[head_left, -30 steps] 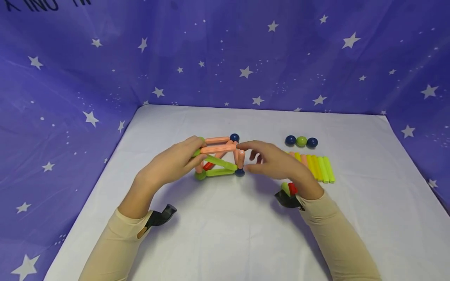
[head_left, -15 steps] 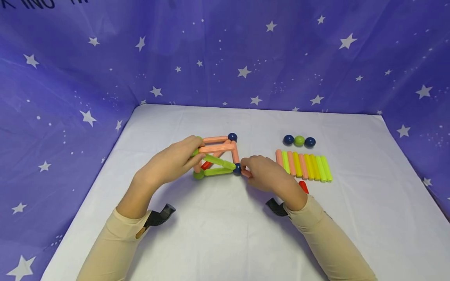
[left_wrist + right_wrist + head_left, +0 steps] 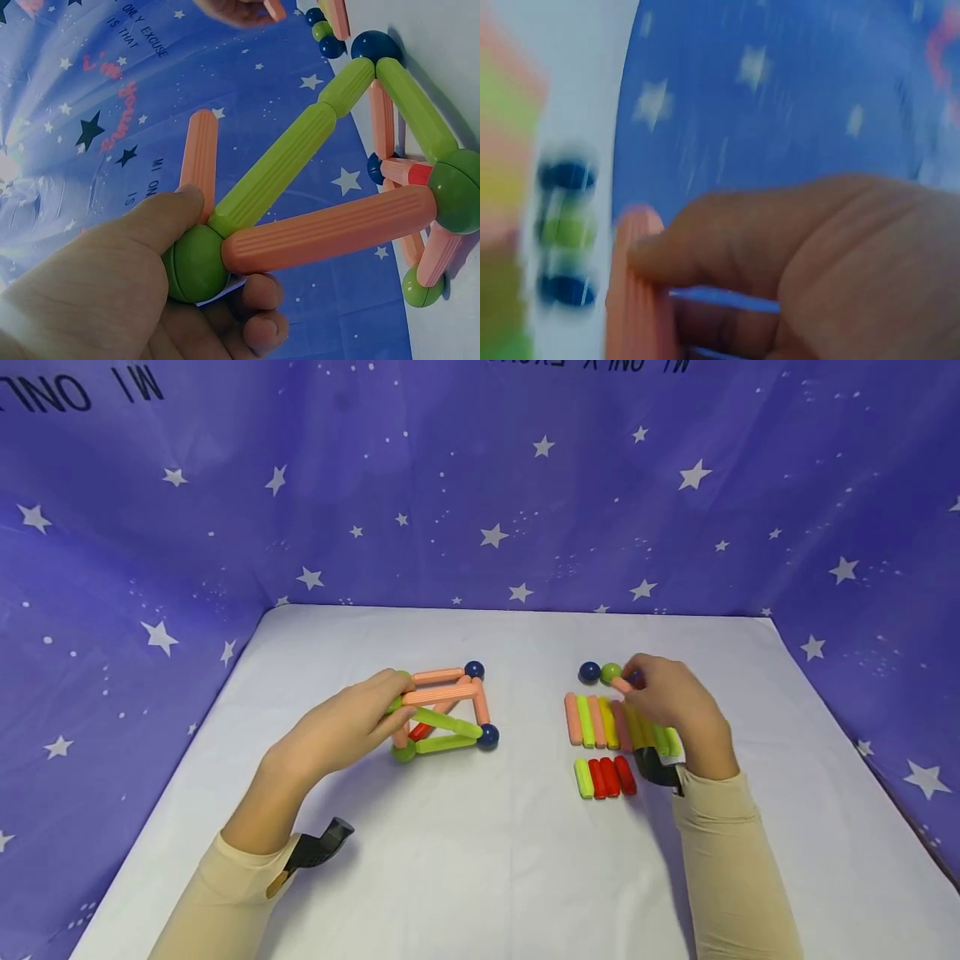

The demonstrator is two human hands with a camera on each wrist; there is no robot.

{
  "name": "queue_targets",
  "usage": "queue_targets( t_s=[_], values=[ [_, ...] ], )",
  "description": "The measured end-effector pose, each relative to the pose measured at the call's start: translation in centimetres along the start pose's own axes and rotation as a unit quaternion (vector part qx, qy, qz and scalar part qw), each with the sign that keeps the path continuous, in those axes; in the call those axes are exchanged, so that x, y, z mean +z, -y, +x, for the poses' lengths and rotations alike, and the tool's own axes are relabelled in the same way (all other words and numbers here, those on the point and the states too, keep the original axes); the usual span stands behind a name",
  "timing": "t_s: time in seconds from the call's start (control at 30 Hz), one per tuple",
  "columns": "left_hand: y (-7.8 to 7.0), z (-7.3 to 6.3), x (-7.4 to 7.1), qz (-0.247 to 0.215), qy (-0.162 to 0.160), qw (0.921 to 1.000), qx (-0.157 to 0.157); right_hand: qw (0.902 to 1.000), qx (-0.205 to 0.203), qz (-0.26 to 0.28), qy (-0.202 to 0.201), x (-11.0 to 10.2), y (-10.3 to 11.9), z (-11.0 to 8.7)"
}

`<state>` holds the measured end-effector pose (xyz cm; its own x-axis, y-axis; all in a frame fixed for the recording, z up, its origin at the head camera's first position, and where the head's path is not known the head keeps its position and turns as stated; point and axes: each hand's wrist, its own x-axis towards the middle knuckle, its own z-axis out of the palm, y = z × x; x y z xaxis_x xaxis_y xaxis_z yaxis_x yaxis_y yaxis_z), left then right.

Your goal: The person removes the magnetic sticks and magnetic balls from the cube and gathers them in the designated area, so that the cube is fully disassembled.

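Note:
My left hand (image 3: 337, 718) grips a green ball (image 3: 196, 262) at the upper left corner of a frame built of rods and balls. From that ball run a long orange rod (image 3: 330, 229), a light green rod (image 3: 292, 150) and a short orange rod (image 3: 201, 154). A dark blue ball (image 3: 488, 737) marks the frame's near right corner. Over the row of loose rods, my right hand (image 3: 678, 702) pinches an orange rod (image 3: 637, 300) between thumb and fingers, apart from the frame. The right wrist view is blurred.
Behind the right hand, two blue balls and a green ball (image 3: 611, 673) stand in a line. Several orange, yellow and green rods (image 3: 573, 720) lie side by side, partly under the hand. Nearer lie short red rods (image 3: 611, 777) and a short green rod (image 3: 583, 778).
My right hand has pulled an orange rod off the frame's right corner and carried it right, over the loose rods. The left hand keeps its grip; the head view has shifted.

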<state>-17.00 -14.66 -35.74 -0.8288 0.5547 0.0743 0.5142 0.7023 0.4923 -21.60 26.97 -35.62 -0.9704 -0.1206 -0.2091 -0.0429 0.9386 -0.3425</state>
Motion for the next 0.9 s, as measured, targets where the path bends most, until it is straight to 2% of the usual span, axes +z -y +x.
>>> queue_targets(
  t_s=[0.1, 0.2, 0.3, 0.4, 0.5, 0.63, 0.77, 0.9],
  values=[
    [0.1, -0.2, 0.2, -0.007, 0.002, 1.0000, 0.000, 0.9970, 0.072, 0.001, 0.028, -0.7, -4.3, 0.3],
    [0.0, -0.2, 0.3, -0.011, 0.000, 0.9999, 0.002, 0.9903, 0.116, 0.010, 0.077, -1.0, -7.8, 0.4],
    [0.0, -0.1, 0.4, -0.007, -0.003, 1.0000, 0.004, 0.9870, 0.121, 0.027, 0.102, -0.9, -9.8, 0.6],
    [0.0, 0.1, 0.4, -0.002, -0.007, 0.9999, 0.007, 0.9853, 0.118, 0.045, 0.115, -1.0, -10.4, 0.7],
    [0.0, 0.0, 0.4, -0.004, -0.009, 0.9999, 0.009, 0.9849, 0.127, 0.031, 0.114, -1.4, -9.7, 0.5],
    [0.0, 0.0, 0.4, -0.001, -0.007, 0.9999, 0.009, 0.9879, 0.128, -0.015, 0.086, -2.3, -7.8, -0.5],
    [-0.1, 0.0, 0.3, -0.004, -0.005, 1.0000, 0.006, 0.9924, 0.098, -0.042, 0.061, -3.0, -4.8, -1.2],
    [0.0, 0.0, 0.3, -0.002, -0.006, 1.0000, 0.005, 0.9956, 0.052, -0.050, 0.060, -2.7, -1.0, -1.7]
  ],
)
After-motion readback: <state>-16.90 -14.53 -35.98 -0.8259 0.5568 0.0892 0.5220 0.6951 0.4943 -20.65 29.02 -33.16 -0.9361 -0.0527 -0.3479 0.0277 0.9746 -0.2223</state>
